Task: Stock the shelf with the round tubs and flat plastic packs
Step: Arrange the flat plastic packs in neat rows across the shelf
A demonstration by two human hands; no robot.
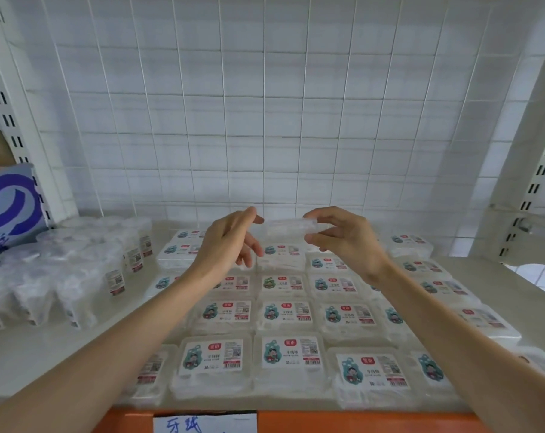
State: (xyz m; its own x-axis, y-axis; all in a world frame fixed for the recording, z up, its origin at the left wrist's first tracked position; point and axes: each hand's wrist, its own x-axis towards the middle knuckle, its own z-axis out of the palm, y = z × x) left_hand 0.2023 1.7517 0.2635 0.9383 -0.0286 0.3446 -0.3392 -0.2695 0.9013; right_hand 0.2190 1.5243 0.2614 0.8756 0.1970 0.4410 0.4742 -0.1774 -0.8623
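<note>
Blue print covered the box [8, 207] at the far left of the shelf [46, 364], and just beside it your round tubs [62, 270] stood bunched in a tight cluster, labels turned toward the middle. A bare strip of shelf lay in front of them, so I judged there was room there for more tubs, if any were left to come.

From there rightward the flat packs [283, 314] lay label-up in rows that ran from the orange lip [358, 423], with its handwritten paper tag [202, 423], back toward the wire grid [265, 104]. Some seemed stacked, though the count was hard to read.

Your left hand [230, 242] hovered over the back rows, its grip slack, fingers loosely spread and holding nothing; 1 fingertip sat at the left end of the clear pack [288, 228], and whether it touched I could not tell. That pack hung in the air above the rear middle of the rows, not yet set down. Your right hand [343, 242] had its grip pinched on the pack's right end, fingers above and thumb below.

By my reading you were far along: most of the shelf was filled, and this 1 pack remained to be placed at the back.
</note>
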